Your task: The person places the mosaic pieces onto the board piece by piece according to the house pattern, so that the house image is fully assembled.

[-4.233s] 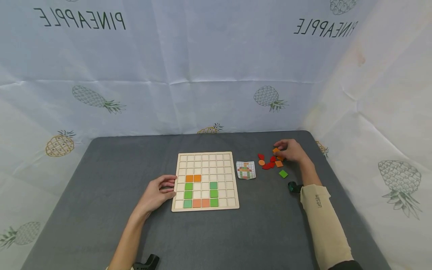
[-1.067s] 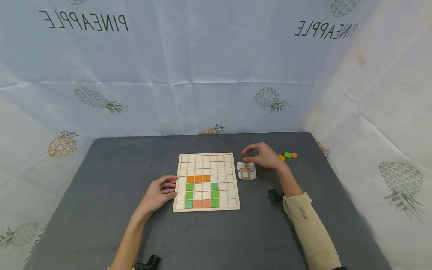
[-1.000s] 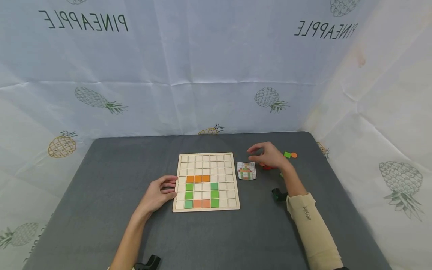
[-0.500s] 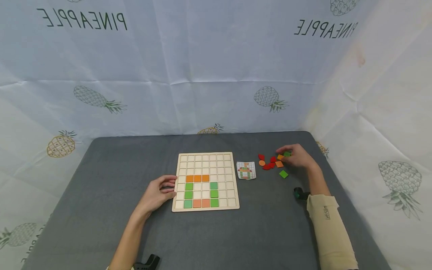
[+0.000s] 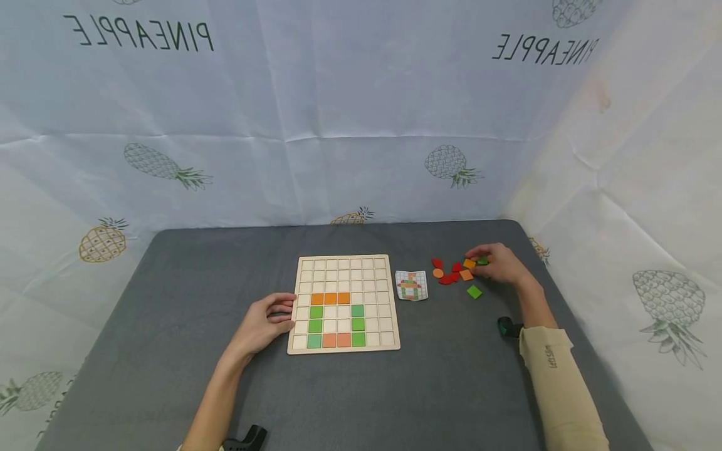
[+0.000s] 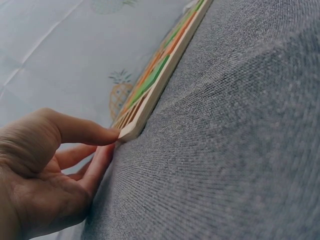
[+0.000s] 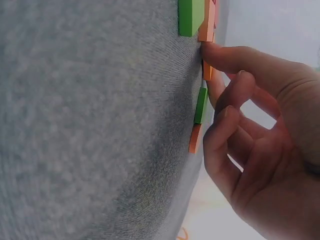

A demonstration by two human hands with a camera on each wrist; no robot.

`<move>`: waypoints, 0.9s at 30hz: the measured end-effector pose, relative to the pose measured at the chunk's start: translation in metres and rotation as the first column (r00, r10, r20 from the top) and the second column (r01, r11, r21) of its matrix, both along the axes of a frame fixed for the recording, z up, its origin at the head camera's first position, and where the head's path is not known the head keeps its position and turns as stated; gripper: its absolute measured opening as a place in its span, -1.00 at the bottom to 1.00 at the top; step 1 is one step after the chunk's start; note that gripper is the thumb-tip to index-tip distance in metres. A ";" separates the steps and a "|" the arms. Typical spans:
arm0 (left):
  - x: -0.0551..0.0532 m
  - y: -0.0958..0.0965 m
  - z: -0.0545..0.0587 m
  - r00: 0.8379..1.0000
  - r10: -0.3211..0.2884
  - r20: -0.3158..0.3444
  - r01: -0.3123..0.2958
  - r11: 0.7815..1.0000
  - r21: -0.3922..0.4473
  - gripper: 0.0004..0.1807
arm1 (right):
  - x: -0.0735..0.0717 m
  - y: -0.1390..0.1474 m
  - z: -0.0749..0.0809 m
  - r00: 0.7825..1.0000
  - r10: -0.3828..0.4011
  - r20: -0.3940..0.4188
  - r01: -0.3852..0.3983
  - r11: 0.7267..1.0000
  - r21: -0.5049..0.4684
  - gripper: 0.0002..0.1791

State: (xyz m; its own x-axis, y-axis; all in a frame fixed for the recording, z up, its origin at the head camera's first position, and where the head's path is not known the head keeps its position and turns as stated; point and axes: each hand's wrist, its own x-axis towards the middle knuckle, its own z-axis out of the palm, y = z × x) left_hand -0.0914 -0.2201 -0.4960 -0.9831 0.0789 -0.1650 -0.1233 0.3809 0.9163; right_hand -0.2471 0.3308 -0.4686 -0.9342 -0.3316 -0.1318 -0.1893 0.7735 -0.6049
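My left hand [image 5: 261, 321] rests at the left edge of a wooden grid board [image 5: 378, 275], thumb and fingertips touching its rim; in the left wrist view the thumb lies against the near corner. Green, orange and salmon tiles fill some cells. At the right, my right hand [image 5: 502, 265] pinches an orange square tile [image 5: 469, 264] between thumb and index finger, at table level. Under its other fingers lie a green tile [image 7: 201, 106] and an orange piece [image 7: 195, 138], apart from the fingertips in the right wrist view.
A small pattern card [image 5: 412, 285] lies between board and loose pieces. Near the right hand are several red pieces [image 5: 445, 279], an orange disc [image 5: 437, 273], an orange square [image 5: 466, 275] and a green square [image 5: 474, 292]. Grey cloth [image 5: 350, 401] covers the table; a pineapple-print curtain [image 5: 361, 175] stands behind.
A third orange square has joined the row on the board. My right hand has moved from beside the card rightward to the loose pieces and pinches an orange tile. The left hand stays put.
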 end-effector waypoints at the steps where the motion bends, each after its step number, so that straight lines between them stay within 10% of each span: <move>1: 0.000 0.000 0.000 1.000 0.001 -0.001 -0.001 1.000 -0.001 -0.37 | 0.000 0.000 0.000 1.000 -0.002 -0.015 0.002 1.000 0.011 -0.61; 10: 0.000 0.000 0.000 1.000 0.005 0.003 -0.005 1.000 0.000 -0.37 | 0.008 -0.024 0.011 0.996 0.006 -0.085 -0.009 1.000 -0.028 -0.57; 27: 0.001 0.001 0.001 1.000 0.009 0.004 -0.009 1.000 0.000 -0.37 | 0.033 -0.139 0.028 0.959 0.270 -0.080 -0.281 0.938 -0.204 -0.59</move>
State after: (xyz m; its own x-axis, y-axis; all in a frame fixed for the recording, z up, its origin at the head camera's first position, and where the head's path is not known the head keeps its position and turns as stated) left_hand -0.0907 -0.2196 -0.4953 -0.9831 0.0698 -0.1695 -0.1308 0.3802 0.9156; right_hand -0.2139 0.1916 -0.4407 -0.8056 -0.5923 0.0140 -0.4112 0.5419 -0.7330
